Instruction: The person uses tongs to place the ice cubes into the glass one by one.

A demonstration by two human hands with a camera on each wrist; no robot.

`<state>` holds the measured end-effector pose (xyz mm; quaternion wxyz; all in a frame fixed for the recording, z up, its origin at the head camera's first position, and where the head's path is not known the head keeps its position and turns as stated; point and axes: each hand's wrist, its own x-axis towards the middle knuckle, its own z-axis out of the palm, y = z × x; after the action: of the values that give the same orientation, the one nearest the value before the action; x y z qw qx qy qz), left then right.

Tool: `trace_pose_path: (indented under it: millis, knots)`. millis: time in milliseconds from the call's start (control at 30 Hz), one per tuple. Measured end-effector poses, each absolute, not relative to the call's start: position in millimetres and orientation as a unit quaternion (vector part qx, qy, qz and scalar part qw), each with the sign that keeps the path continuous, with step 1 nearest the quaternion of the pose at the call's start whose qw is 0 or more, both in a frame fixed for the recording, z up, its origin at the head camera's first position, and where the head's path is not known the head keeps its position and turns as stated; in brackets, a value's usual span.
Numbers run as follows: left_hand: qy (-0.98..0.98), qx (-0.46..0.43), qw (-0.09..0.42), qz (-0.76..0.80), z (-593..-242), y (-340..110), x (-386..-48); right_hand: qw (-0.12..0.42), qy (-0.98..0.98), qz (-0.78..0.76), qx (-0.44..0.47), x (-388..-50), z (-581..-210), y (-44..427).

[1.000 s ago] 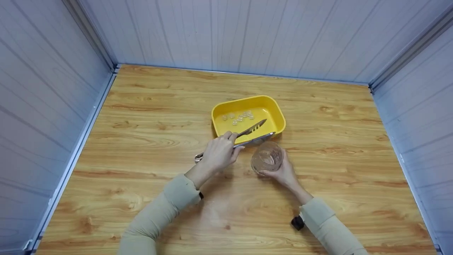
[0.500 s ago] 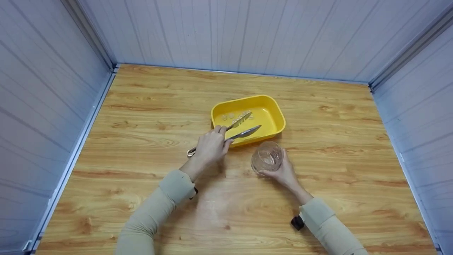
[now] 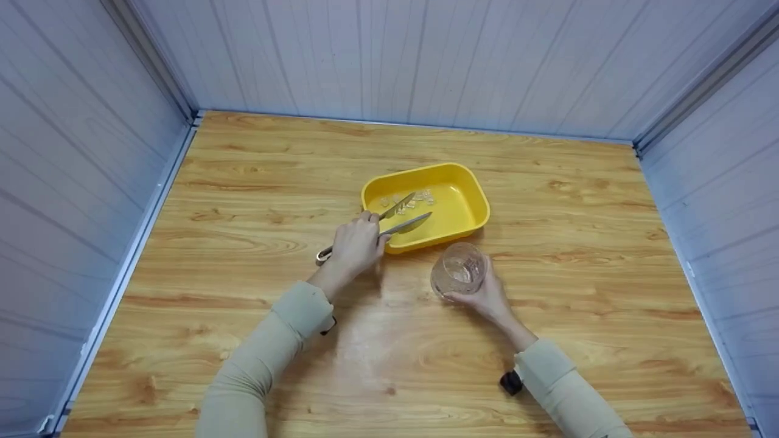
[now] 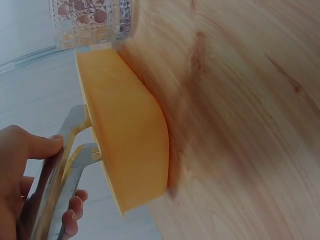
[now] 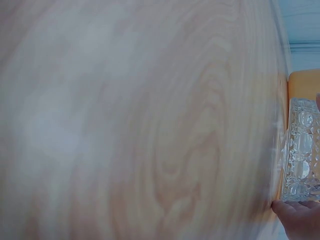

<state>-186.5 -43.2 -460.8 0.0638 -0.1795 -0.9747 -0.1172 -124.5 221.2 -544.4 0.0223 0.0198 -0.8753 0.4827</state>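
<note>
Metal tongs [image 3: 406,224] are gripped by my left hand [image 3: 356,243], thumb on one arm and fingers round the other, with the arms spread apart. Their tips reach over the near left rim into a yellow tub [image 3: 459,204], beside several small clear cubes [image 3: 426,196]. In the left wrist view the tub wall [image 4: 132,135] hides the tips. My right hand [image 3: 487,298] holds a clear patterned glass [image 3: 457,274] upright on the table, just in front of the tub. The glass [image 5: 301,150] shows its cut pattern in the right wrist view.
The wood-grain table [image 3: 255,182] stretches round the tub on all sides. Pale panel walls [image 3: 389,61] close it off at the back, left and right. A black wrist device [image 3: 511,382] sits at the right cuff.
My left hand with the tongs has moved left and slightly back, bringing the tips from near the glass to beside the cubes in the tub. The right hand and glass stay put.
</note>
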Motion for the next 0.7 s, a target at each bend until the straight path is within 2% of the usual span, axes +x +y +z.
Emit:
trace_pose_path:
  millis: [700]
  knots:
    - [-0.981, -0.161, 0.039, -0.101, -469.6, -39.7, -209.9, 0.021, -0.875, 0.483, 0.022, -125.2, -545.6, 220.9]
